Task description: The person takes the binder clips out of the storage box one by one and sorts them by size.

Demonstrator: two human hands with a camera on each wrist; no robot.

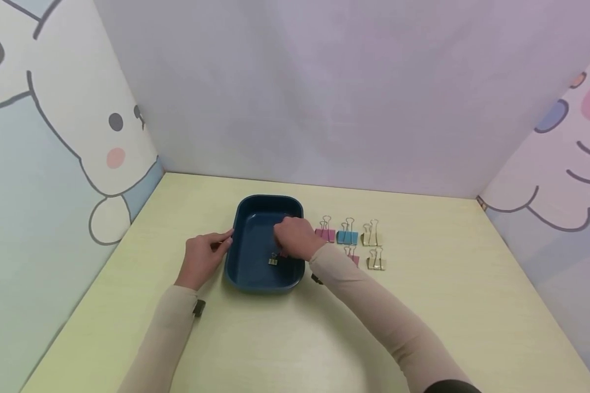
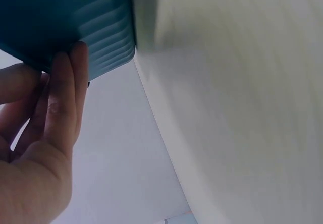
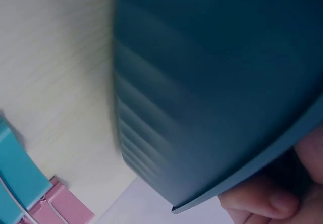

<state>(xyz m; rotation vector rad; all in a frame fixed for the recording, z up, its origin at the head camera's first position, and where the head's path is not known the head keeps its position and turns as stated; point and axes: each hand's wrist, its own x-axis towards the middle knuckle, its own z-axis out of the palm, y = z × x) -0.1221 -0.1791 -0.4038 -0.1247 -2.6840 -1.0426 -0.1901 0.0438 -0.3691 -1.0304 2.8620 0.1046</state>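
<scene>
A dark blue tray [image 1: 248,281] sits on the table. At its left rim, my left hand [image 1: 200,258] pinches the edge, fingers against the ribbed outer wall in the left wrist view. My right hand [image 1: 297,238] reaches over the right rim with curled fingers; whatever lies between its fingertips is hidden, so I cannot tell if it holds anything. A small gold binder clip [image 1: 272,261] lies on the tray floor beside that hand. Part of a small pink binder clip [image 1: 283,254] peeks out just under the hand.
Right of the tray, binder clips stand in two rows: pink [image 1: 325,236], blue [image 1: 347,238] and gold [image 1: 372,240] behind, then a partly covered pink one [image 1: 356,260] and a gold one [image 1: 376,264]. My right forearm passes close in front of them. A wall [image 1: 314,109] rises behind the table.
</scene>
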